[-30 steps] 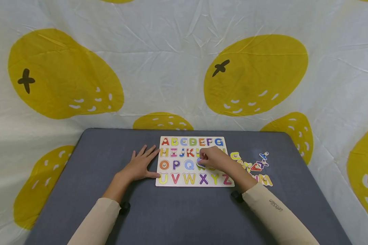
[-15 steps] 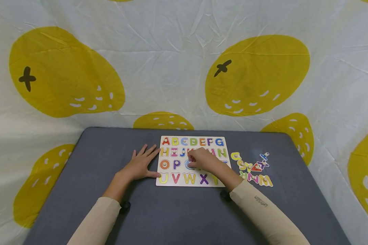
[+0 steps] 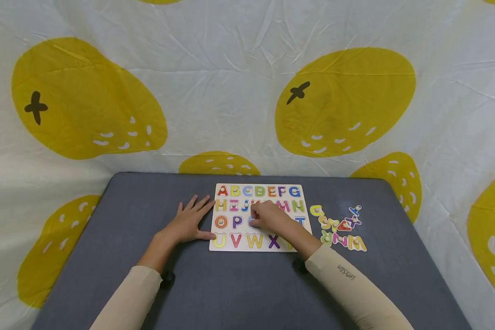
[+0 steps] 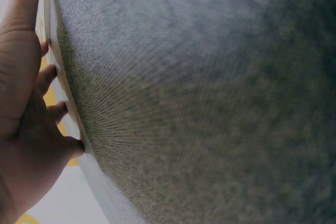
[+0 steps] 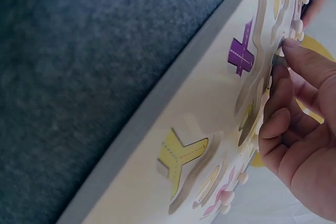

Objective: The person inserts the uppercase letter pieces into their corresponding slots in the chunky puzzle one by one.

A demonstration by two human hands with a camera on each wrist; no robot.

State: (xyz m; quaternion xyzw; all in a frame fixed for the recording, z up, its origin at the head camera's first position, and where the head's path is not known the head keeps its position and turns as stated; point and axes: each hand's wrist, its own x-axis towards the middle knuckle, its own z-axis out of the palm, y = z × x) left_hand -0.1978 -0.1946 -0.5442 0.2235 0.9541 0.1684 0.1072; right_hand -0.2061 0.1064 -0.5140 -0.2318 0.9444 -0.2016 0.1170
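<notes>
The wooden alphabet board (image 3: pixel 228 231) lies on the dark table, with knobbed letter pieces in its upper rows and printed recesses in the lower ones. My right hand (image 3: pixel 271 217) is over the third row, at the Q recess, pinching a blue letter Q piece (image 3: pixel 251 223) mostly covered by the fingers. In the right wrist view, thumb and index of the right hand (image 5: pixel 299 98) meet at the board's surface, beyond the purple X recess (image 5: pixel 241 53) and yellow Y recess (image 5: pixel 178 156). My left hand (image 3: pixel 191 224) lies with fingers spread, fingertips touching the board's left edge.
Right of the board is a loose group of letter pieces: a yellow U (image 3: pixel 316 210), a yellow S (image 3: pixel 324 223), a purple X (image 3: pixel 354 220), a yellow M-like piece (image 3: pixel 357 243) and others. A patterned white cloth (image 3: pixel 218 105) hangs behind the table (image 3: pixel 239 293).
My right hand has moved left with the blue Q piece, from right of the Q recess onto it, then hardly shifted over the last half second. The left hand stays put.
</notes>
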